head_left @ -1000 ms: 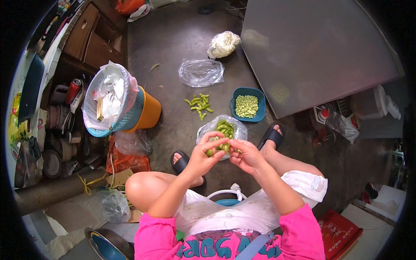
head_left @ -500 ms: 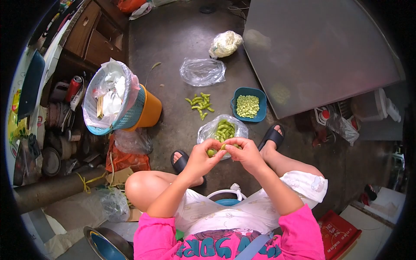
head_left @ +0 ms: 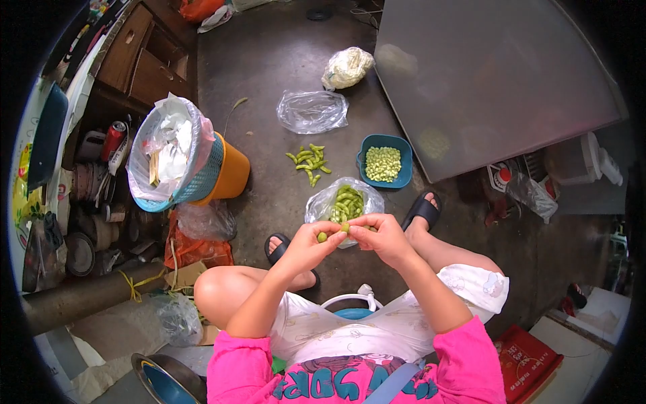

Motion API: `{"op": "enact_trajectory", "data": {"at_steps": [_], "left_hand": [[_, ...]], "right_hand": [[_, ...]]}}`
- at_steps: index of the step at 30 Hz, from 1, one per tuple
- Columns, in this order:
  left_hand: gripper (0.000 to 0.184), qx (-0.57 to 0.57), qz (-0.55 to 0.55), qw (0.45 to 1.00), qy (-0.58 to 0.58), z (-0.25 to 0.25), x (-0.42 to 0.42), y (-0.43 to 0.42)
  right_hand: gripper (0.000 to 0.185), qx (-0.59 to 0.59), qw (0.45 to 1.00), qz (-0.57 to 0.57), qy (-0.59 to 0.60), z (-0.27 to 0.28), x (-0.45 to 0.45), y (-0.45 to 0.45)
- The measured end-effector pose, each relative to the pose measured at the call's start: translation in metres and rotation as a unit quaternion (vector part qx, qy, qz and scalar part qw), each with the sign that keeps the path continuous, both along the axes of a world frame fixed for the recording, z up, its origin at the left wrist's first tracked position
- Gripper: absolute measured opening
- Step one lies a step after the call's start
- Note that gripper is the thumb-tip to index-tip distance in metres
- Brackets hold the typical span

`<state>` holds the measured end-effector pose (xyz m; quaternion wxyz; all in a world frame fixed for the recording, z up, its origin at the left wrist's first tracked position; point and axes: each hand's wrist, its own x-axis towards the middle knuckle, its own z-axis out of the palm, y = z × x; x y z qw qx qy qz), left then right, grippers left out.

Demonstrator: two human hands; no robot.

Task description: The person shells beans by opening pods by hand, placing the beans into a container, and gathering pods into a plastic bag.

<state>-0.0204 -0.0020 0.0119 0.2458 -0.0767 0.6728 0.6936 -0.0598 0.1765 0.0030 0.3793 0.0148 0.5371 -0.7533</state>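
My left hand [head_left: 307,245] and my right hand [head_left: 385,237] meet fingertip to fingertip above an open plastic bag [head_left: 320,205]. Both pinch a green edamame pod [head_left: 345,227] between thumbs and fingers. Another green piece [head_left: 322,237] shows at my left fingers, partly covered by them. In the bag lies a heap of edamame pods [head_left: 348,200]. Just beyond it, to the right, a teal square basin [head_left: 363,176] holds shelled pale green beans [head_left: 383,164]. Several loose pods [head_left: 311,160] lie on the floor left of the basin.
A crumpled clear bag [head_left: 313,112] and a tied bag with pale contents [head_left: 347,67] lie farther off. At left, a lined blue basket [head_left: 182,192] leans by an orange bin [head_left: 232,172]. A large grey panel [head_left: 498,87] fills the upper right. Black sandals [head_left: 424,210] flank the bag.
My fingers have shifted slightly around the pod, and more green shows between them. The bag, basin and loose pods stay where they were; the view has shifted a little.
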Motion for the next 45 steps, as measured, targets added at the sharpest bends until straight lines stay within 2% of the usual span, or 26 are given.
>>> {"op": "enact_trajectory", "data": {"at_steps": [3,6,9,16,21,22,23,24,25,27,29,32,36,39,45], "left_hand": [[0.019,-0.039,-0.035,0.998,0.022,0.009,-0.001,-0.002],[0.021,-0.013,-0.029,0.999,0.033,0.007,0.003,0.001],[0.021,0.094,-0.004,0.995,-0.030,0.005,0.008,0.005],[0.023,0.184,-0.013,0.976,-0.113,-0.003,0.012,0.007],[0.024,0.302,-0.021,0.927,-0.222,-0.006,0.006,0.001],[0.021,0.172,-0.014,0.976,-0.131,-0.005,0.007,0.004],[0.019,0.038,-0.006,0.999,-0.035,-0.003,0.009,0.012],[0.018,-0.097,0.000,0.993,0.062,-0.001,0.009,0.017],[0.016,-0.193,-0.014,0.966,0.174,0.001,0.008,0.017],[0.013,-0.370,-0.040,0.845,0.384,0.003,0.006,0.017],[0.011,-0.366,-0.054,0.864,0.341,0.003,0.010,0.018],[0.009,-0.362,-0.052,0.873,0.322,0.000,0.012,0.020],[0.007,-0.361,-0.037,0.875,0.319,-0.006,0.014,0.020],[0.007,-0.311,-0.024,0.912,0.269,-0.002,0.013,0.019],[0.009,-0.259,-0.033,0.933,0.246,-0.003,0.012,0.015]], "right_hand": [[0.019,0.005,1.000,0.012,-0.003,0.000,0.000,0.000],[0.016,0.017,1.000,0.024,0.010,0.005,-0.001,0.001],[0.014,0.006,1.000,0.020,-0.002,0.001,0.000,0.002],[0.009,-0.020,1.000,0.021,-0.011,-0.007,0.001,0.005],[0.009,-0.011,0.999,0.015,-0.034,-0.001,0.000,0.001],[0.009,0.001,0.999,0.012,-0.031,-0.002,0.000,0.001],[0.010,0.013,0.999,0.008,-0.029,-0.003,0.000,0.001],[0.010,0.048,0.999,-0.003,-0.010,-0.006,0.000,0.000],[0.011,0.083,0.996,-0.014,0.008,-0.010,0.000,-0.002],[0.011,0.145,0.987,-0.023,0.067,-0.013,0.003,-0.005],[0.013,0.196,0.969,-0.020,0.148,-0.015,0.006,-0.007],[0.013,0.229,0.961,0.005,0.153,-0.004,0.007,-0.008],[0.013,0.212,0.968,-0.002,0.136,-0.010,0.009,-0.009],[0.013,0.202,0.974,0.000,0.102,-0.008,0.008,-0.008],[0.012,0.167,0.985,0.007,0.048,-0.004,0.005,-0.006]]}}
